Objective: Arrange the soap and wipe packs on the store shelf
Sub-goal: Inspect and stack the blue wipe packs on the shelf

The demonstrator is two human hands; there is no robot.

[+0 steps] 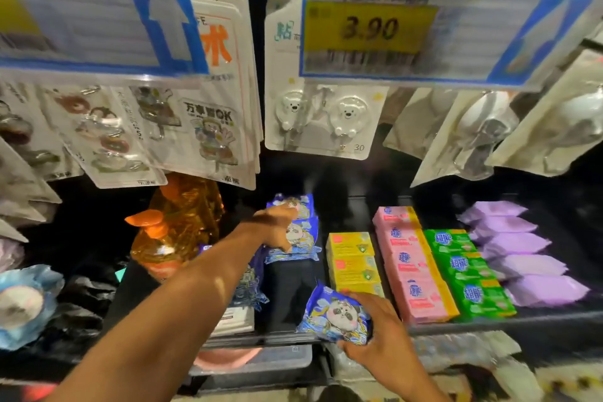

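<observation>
Fingers of the left hand (277,225) lie spread against stacked blue panda wipe packs (303,238) at centre frame; lower centre, the right hand (378,333) grips another panda pack (336,317).

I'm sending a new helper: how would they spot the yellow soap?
Find the shelf under the 3.90 price tag. Right of the blue panda packs, the yellow soap is the first soap row, beside the pink soap, and the only yellow one.

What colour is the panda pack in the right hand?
The pack is blue, best in head view.
</observation>
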